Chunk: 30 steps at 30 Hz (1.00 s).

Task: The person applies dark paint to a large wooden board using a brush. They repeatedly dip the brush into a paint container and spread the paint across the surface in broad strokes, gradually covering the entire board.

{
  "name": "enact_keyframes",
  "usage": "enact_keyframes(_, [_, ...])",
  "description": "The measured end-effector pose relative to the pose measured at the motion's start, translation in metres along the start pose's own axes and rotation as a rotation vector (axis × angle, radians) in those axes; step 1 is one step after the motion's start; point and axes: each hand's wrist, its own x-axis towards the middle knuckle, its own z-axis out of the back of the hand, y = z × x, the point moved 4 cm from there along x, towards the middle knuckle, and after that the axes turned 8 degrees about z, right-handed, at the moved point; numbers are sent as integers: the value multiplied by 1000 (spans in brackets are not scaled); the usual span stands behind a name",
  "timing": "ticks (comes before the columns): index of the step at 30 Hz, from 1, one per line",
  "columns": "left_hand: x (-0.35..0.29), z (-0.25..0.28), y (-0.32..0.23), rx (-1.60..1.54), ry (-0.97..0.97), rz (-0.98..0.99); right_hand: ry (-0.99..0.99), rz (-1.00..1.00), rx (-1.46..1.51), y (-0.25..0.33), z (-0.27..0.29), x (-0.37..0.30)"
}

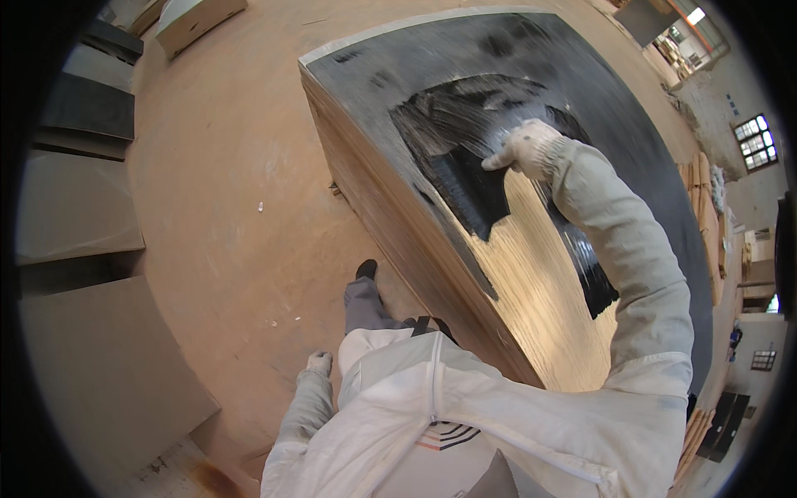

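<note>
A tall stack of wooden boards (407, 236) stands before me, its top board (540, 319) partly coated black, with light wood grain bare near me. My right hand (531, 149), in a pale glove, reaches over the top with its fingers curled and one finger along the upper edge of a shiny black patch (473, 191). I cannot tell whether that patch is wet coating or a flat tool, and what the fingers hold is hidden. A second wet black streak (585, 266) lies nearer my sleeve. My gloved left hand (320, 363) hangs low beside my body, fingers curled, nothing visible in it.
Grey and dark panel stacks (79, 203) line the left side of the brown floor (224, 216). Another board stack (195, 23) stands at the far left. Timber pieces (704, 220) lie beyond the right side, near a wall with a window (754, 141).
</note>
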Motion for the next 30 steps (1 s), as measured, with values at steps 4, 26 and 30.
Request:
enact_keyframes(4, [-9,16,-15,-94,-38,-47,78,-36,49,36,-4,-30])
enact_keyframes(26, [-40,-13,56,12,-40,27,182,87,-260,32,-79,-152])
enact_keyframes(30, [-27,1,67,148,-23,5,-11,-149,-34,-11,-61,-127])
